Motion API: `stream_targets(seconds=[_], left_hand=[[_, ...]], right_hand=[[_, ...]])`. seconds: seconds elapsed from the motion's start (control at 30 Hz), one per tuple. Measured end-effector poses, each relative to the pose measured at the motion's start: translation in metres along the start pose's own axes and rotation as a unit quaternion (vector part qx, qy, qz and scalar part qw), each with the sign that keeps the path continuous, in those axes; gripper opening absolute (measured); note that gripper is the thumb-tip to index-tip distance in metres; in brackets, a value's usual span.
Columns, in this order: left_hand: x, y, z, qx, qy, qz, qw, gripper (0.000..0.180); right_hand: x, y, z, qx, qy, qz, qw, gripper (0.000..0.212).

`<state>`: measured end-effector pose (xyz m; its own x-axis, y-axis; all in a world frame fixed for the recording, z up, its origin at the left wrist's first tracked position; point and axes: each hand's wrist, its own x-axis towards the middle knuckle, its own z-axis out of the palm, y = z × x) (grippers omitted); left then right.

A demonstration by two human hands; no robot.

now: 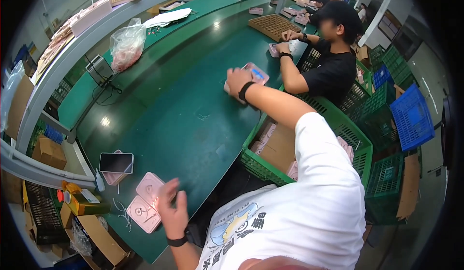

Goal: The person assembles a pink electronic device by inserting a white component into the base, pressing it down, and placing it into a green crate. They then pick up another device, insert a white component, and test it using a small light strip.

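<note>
My right hand (237, 82) reaches far out over the green table and is closed on a pale pink plastic case (259, 77) with a blue patch on it. Part of that case is hidden by the hand. Near the front left edge, my left hand (172, 205) has its thumb and fingers apart, slightly blurred. Beside it lies an opened pink case (143, 214) with a round fitting and a small glowing spot by its edge. Behind this, a dark-screened phone (116, 163) rests on another pink piece (114, 178).
Thin white wires (126, 216) lie by the opened case. At my right, a green crate (270, 171) holds pink cases and cardboard. A co-worker (333, 52) in black sits further along, handling a pink piece. Beyond are a brown divided tray (273, 27) and a plastic bag (128, 45).
</note>
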<state>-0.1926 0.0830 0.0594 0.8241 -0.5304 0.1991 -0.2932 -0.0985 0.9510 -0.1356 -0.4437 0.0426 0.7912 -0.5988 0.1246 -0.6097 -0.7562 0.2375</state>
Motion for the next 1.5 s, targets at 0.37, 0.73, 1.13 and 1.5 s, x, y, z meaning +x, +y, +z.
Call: stream_targets(seconds=[0.37, 0.73, 1.13, 1.5], left_hand=[[-0.059, -0.042, -0.064, 0.436, 0.207, -0.021, 0.875, 0.058], [-0.058, -0.018, -0.071, 0.389, 0.169, -0.100, 0.900, 0.084], [-0.043, -0.031, -0.040, 0.376, 0.084, -0.034, 0.922, 0.098], [-0.027, -0.030, -0.031, 0.437, 0.084, 0.005, 0.895, 0.092]], right_hand=[[-0.140, -0.187, -0.096, 0.381, -0.086, -0.467, 0.793, 0.022], [-0.183, -0.254, -0.093, 0.485, -0.033, -0.569, 0.663, 0.042], [-0.175, -0.234, -0.106, 0.420, -0.111, -0.605, 0.667, 0.021], [-0.142, -0.288, -0.112, 0.486, -0.093, -0.505, 0.707, 0.023]])
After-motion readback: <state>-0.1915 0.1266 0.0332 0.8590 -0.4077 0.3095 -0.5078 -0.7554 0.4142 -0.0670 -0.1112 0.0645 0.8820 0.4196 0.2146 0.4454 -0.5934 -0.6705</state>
